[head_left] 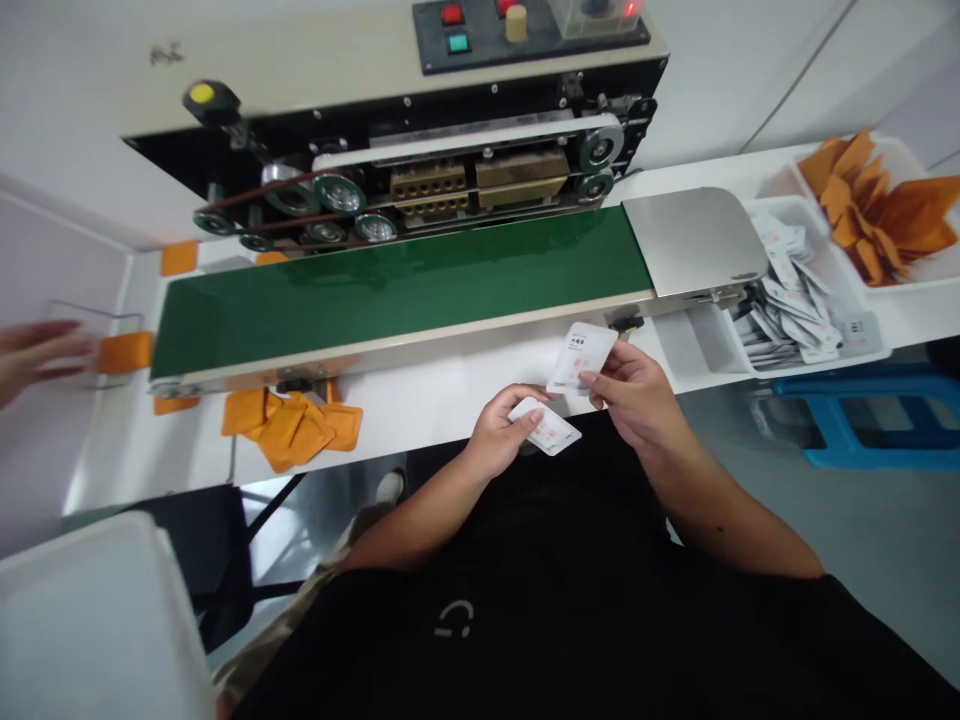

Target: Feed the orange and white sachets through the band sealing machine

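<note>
My left hand (pixel 504 430) is closed on a white sachet (pixel 553 432) with reddish print, thumb on top; whether more than one is stacked there I cannot tell. In my right hand (pixel 634 390) another white printed sachet (pixel 577 350) is pinched between thumb and fingers, tilted upward. Both hands are close together in front of my body, at the near edge of the white table (pixel 450 385). Beyond them runs the green conveyor belt (pixel 405 285) of a sealing machine (pixel 397 110), with a metal plate (pixel 697 240) at its right end.
At right stand a white bin of sachets (pixel 787 300) and a bin of orange pouches (pixel 870 210). Several orange pouches (pixel 292 425) lie left of my hands. Another person's blurred hand (pixel 37 355) reaches in at far left. A blue stool (pixel 870 415) stands below right.
</note>
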A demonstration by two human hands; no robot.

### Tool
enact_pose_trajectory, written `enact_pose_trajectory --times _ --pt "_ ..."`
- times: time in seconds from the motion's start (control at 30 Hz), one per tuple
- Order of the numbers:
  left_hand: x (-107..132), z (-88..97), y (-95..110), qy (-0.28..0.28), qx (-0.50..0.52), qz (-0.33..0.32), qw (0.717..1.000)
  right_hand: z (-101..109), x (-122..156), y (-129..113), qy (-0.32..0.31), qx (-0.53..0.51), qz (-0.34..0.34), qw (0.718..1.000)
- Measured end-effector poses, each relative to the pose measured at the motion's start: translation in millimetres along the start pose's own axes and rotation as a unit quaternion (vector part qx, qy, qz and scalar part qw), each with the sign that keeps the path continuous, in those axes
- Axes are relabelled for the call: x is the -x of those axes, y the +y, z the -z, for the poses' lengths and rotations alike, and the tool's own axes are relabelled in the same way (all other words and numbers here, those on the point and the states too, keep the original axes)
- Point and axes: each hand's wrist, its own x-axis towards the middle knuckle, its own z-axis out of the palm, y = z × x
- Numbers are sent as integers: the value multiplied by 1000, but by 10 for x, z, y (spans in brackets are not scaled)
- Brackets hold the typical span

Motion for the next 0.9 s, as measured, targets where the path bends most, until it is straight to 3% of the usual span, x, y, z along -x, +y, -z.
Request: enact_pose_trajectory --times 0.17,0.4,0.63,0.9 --pt "-1 54 10 2 -11 -12 1000 106 -94 -252 29 35 41 998" --pt "-17 104 -11 15 -14 12 1000 241 -312 -698 9 79 57 995" --pt "-67 171 -23 24 -23 14 999 404 -641 -960 22 72 30 997" --pt "-126 202 -41 25 -34 20 999 578 -1026 -1132 96 68 -7 993"
